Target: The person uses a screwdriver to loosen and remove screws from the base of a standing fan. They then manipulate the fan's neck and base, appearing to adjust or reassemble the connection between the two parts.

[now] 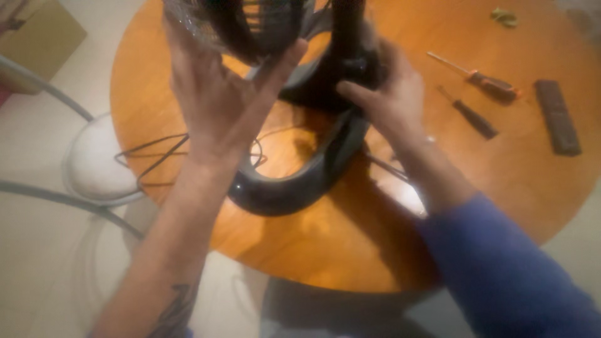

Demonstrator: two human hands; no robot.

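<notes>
chair: white seat (100, 159) off the table's left edge, well apart from either hand, left of the left fingers
cord: black cable (153, 153) looped on the table (350, 244), just left of and below the left wrist
left hand: left hand (219, 100) raised with palm flat against the fan's wire grille (219, 28); fingers spread and open, not curled round anything; thumb stretched right toward the stand
fan: black fan, cut off by the upper frame edge; its ring-shaped base (300, 181) rests on the table below and between the two hands; the pole (346, 31) rises just right of the left thumb
right hand: right hand (391, 94) at the joint where pole meets base; fingers curled in on the dark collar (354, 66), seemingly pinching a small part there; blur hides just what
tools: two screwdrivers, orange-handled (485, 78) and black-handled (472, 116), lie untouched right of the right fingers; a dark bar (557, 116), perhaps a remote, farther right
progress: judging by this, the fan stands whole on its base; work at the joint looks under way, no loose parts or screws to be seen; how much remains cannot be told
</notes>
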